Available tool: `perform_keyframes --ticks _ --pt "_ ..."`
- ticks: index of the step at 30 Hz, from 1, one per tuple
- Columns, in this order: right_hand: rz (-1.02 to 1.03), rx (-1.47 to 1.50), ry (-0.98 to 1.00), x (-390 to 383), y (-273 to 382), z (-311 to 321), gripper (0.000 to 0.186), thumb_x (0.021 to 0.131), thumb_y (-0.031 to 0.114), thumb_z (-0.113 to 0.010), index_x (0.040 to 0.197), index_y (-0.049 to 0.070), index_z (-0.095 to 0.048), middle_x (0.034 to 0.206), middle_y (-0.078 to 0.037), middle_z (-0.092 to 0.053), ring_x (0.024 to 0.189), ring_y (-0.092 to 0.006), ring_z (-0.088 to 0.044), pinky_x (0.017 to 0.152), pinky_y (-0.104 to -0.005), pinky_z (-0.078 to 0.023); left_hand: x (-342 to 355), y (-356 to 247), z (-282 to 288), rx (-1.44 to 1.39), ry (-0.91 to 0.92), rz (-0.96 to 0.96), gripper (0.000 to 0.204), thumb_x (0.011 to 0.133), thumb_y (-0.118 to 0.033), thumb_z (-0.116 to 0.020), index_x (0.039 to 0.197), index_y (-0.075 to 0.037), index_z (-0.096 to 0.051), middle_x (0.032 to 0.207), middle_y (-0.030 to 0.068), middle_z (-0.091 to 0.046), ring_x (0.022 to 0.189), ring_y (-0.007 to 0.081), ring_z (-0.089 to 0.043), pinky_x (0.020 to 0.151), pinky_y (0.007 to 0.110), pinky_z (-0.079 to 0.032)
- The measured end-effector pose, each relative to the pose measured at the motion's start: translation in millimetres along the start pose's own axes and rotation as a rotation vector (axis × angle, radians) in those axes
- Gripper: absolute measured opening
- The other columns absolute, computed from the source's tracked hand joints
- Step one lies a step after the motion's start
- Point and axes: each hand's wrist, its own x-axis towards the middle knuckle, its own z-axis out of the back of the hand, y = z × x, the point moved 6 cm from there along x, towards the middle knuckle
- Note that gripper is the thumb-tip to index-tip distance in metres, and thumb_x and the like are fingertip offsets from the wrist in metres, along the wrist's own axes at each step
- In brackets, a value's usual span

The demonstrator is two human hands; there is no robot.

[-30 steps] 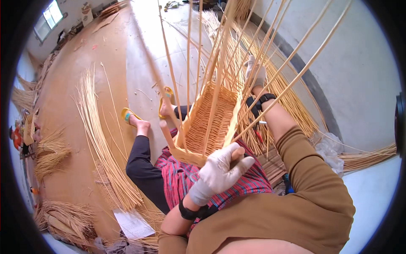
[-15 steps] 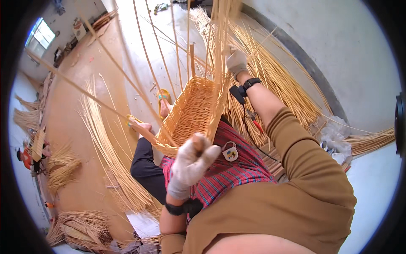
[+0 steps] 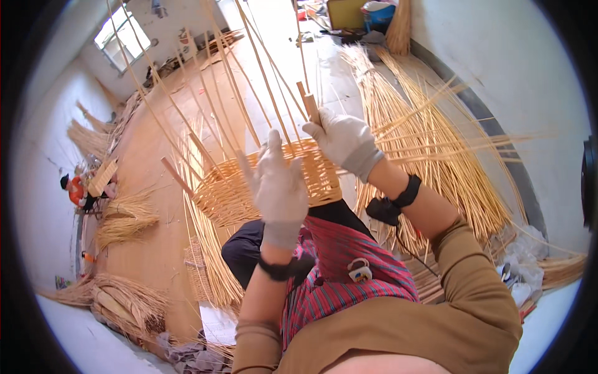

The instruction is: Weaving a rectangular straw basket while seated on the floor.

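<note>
A woven wicker basket (image 3: 218,198) is above my lap, its side wall facing me. Long upright canes (image 3: 261,56) rise from its rim, and short wooden posts stand at its corners. My left hand (image 3: 280,187), in a white glove, lies against the near wall with fingers stretched upward. At the right end, my gloved right hand (image 3: 346,138) closes around a wooden corner post (image 3: 312,108), thumb in front and fingers partly hidden. Several blurred canes (image 3: 436,153) stick out rightward beside that hand.
Large bundles of loose cane (image 3: 430,181) lie on the floor to the right. More bundles (image 3: 128,218) and a dried heap (image 3: 128,299) are at the left. A person in orange (image 3: 77,190) is by the far left wall. A clear plastic bag (image 3: 523,255) sits at the right.
The basket has turned, so its side wall rather than its inside faces me. My right hand has come in to a corner post; my left has left its post and opened against the wall.
</note>
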Motion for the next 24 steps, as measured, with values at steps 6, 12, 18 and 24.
perform_keyframes --ticks 6,12,18,24 --pt "-0.013 -0.021 0.136 20 1 -29 0.046 0.103 0.047 -0.047 0.102 0.004 -0.062 0.08 -0.022 -0.07 0.077 -0.0397 -0.07 0.07 -0.0492 -0.055 6 48 -63 -0.178 -0.009 0.199 0.031 0.102 -0.017 -0.052 0.129 -0.003 -0.061 0.077 0.0047 -0.066 0.085 0.0238 -0.064 0.103 0.043 -0.037" --pt "-0.053 -0.13 0.087 31 -9 -42 0.05 0.104 0.047 -0.043 0.102 0.001 -0.062 0.08 -0.023 -0.07 0.079 -0.0409 -0.07 0.072 -0.0502 -0.054 7 63 -60 -0.383 0.152 0.089 0.063 0.101 -0.027 -0.054 0.155 -0.002 -0.033 0.082 0.0058 -0.068 0.088 0.0252 -0.064 0.111 0.043 -0.034" --pt "-0.049 -0.196 0.077 41 -8 -51 0.049 0.103 0.048 -0.045 0.1 0.002 -0.062 0.081 -0.022 -0.071 0.079 -0.0404 -0.07 0.072 -0.0496 -0.055 1 59 -54 -0.178 0.232 -0.142 0.074 0.085 -0.043 -0.073 0.145 -0.008 -0.048 0.106 0.0092 -0.066 0.107 0.0305 -0.061 0.117 0.052 -0.026" --pt "-0.057 -0.185 0.18 50 2 -63 0.047 0.103 0.048 -0.046 0.102 0.004 -0.063 0.087 -0.023 -0.072 0.086 -0.0407 -0.07 0.078 -0.0503 -0.054 -5 78 -65 -0.187 0.282 -0.033 0.051 0.081 -0.041 -0.076 0.123 -0.014 -0.064 0.104 0.0086 -0.066 0.109 0.0302 -0.06 0.115 0.053 -0.027"
